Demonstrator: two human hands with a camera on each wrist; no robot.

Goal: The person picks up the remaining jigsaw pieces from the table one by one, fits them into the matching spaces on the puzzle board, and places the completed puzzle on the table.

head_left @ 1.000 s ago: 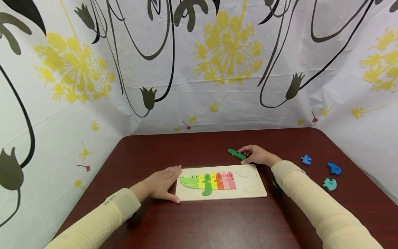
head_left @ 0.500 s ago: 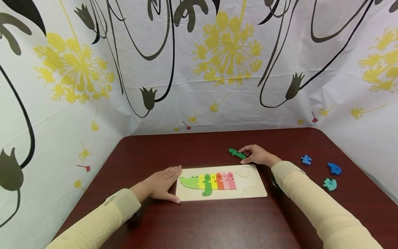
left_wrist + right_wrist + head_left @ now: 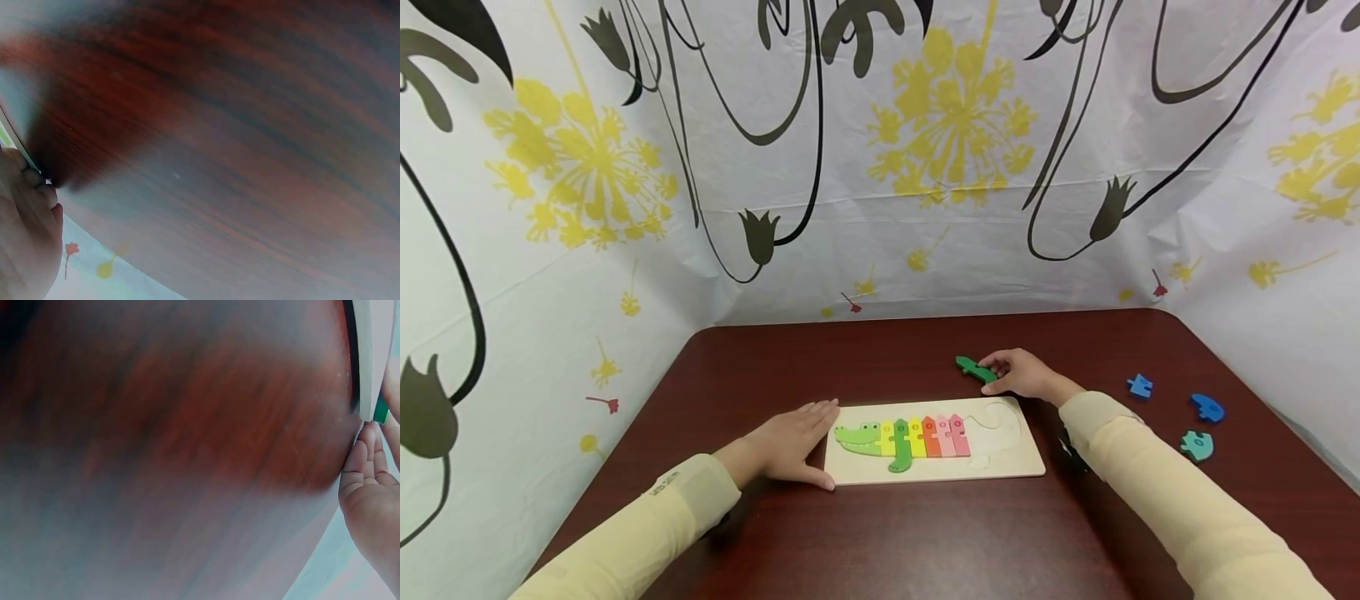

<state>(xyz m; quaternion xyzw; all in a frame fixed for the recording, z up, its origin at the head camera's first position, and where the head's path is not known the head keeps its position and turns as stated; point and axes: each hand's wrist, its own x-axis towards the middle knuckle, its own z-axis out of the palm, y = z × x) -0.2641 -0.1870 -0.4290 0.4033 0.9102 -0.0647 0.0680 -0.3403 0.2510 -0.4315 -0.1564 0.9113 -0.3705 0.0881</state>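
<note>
Board [image 3: 1007, 462], against left hand [image 3: 786, 442]: pale wood, smooth, matt. Green piece [image 3: 974, 368], in right hand [image 3: 1021, 374]: smooth, painted-looking. Table [image 3: 947, 533], beneath both: wood-grained, soft gloss. Sleeves [image 3: 632, 525]: matt cloth.

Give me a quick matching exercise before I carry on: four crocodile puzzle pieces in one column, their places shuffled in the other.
Pieces
1. Crocodile head piece
2. Orange piece
3. Teal piece
4. Dark green piece

Places
A. In the right hand's grip
B. Loose on the table, right of the board
C. Leftmost in the board's row
D. Between a yellow and a pink piece

Pairs: 1-C, 2-D, 3-B, 4-A
</note>
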